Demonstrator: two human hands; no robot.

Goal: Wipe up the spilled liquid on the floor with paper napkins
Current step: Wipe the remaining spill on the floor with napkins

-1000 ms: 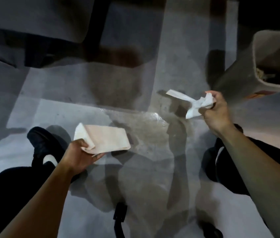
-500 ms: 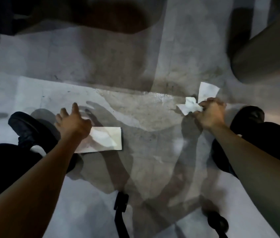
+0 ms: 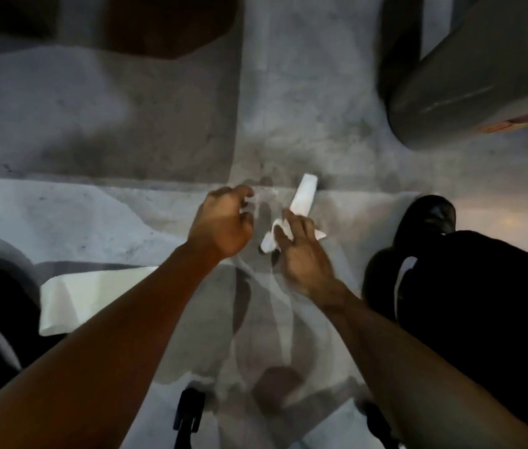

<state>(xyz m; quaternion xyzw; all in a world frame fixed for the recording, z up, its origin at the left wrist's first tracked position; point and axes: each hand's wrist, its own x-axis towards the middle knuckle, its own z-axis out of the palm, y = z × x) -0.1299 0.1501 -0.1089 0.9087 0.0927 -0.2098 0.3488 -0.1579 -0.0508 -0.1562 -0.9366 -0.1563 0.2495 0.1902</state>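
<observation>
Head view: I see the crumpled paper napkin (image 3: 301, 210) in the right hand (image 3: 301, 257), pinched between thumb and fingers, one long white end sticking up and away over the floor (image 3: 304, 92) and a bunched end hanging just left of the fingers. The left hand (image 3: 223, 222) sits just beside it, fingers loosely curled and holding nothing, a narrow gap between it and the napkin. Under both hands the spilled liquid (image 3: 288, 345) darkens the concrete in a wide patch with a pale edge running toward the lower middle. A second folded napkin (image 3: 71, 296) lies flat on the floor to the left, partly hidden by the left forearm. A black shoe (image 3: 431, 215) stands close on the right, and a dark trouser leg fills the right edge. Beyond it, a grey bin (image 3: 457, 82) stands at the upper right. The floor ahead of the hands is open grey concrete crossed by broad shadows.
</observation>
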